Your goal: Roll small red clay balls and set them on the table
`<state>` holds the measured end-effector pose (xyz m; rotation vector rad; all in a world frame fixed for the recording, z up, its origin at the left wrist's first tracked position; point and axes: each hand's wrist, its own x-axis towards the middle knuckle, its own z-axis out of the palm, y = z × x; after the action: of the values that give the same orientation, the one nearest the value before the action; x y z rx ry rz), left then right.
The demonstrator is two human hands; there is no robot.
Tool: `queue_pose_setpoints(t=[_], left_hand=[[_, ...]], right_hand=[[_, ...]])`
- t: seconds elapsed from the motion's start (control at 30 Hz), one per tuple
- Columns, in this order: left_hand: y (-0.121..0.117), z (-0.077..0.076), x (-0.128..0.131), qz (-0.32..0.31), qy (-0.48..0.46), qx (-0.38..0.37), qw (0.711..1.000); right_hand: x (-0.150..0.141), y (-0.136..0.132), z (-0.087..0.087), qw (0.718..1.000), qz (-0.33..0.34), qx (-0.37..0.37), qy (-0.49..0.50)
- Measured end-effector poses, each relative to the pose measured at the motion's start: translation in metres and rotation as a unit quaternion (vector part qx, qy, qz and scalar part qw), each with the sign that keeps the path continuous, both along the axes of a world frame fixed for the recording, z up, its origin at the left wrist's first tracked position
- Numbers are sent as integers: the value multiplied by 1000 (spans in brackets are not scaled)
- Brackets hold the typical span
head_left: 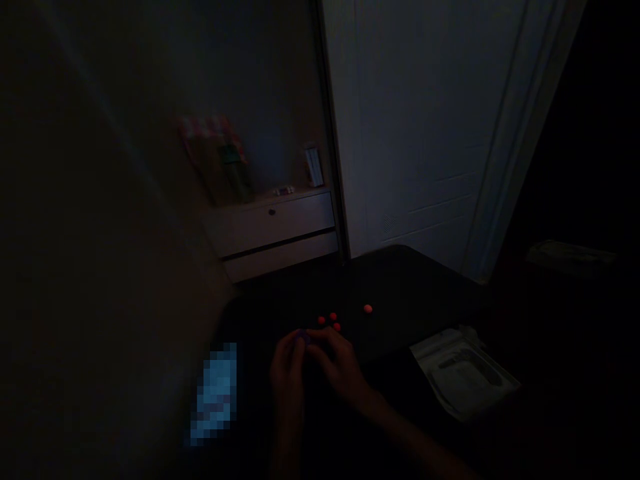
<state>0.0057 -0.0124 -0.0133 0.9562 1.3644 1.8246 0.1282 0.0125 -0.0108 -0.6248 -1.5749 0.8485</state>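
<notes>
Both hands meet over the near edge of a dark table (pixel 400 280), fingertips together on a small purple piece (pixel 303 338) whose kind I cannot make out in the dim light. My left hand (pixel 287 360) pinches it from the left between thumb and fingers. From the right, my right hand (pixel 337 360) closes its thumb and fingers on the same piece. Just beyond the fingers lie several small red balls (pixel 321 321) in a loose group. A larger orange-pink ball (pixel 368 309) sits apart, farther right on the tabletop.
A pale clear-looking packet (pixel 465 373) lies right of the table's near edge. At left glows a pixelated bright patch (pixel 216 393). Behind the table stand a white drawer unit (pixel 280 223) with books (pixel 314 167) on top and a white door (pixel 410 133). The room is very dark.
</notes>
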Motion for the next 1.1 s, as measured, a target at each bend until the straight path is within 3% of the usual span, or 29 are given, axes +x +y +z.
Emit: queue_pose_setpoints(t=[0.8,1.1], left_hand=[[1,-3,-2,-17,-12,7,1000],[2,-1,0,15,-10,11,1000]], right_hand=[[-2,1,-2,1000,-20,-10,7],[-3,2,-1,1000,-17,-19,-1]])
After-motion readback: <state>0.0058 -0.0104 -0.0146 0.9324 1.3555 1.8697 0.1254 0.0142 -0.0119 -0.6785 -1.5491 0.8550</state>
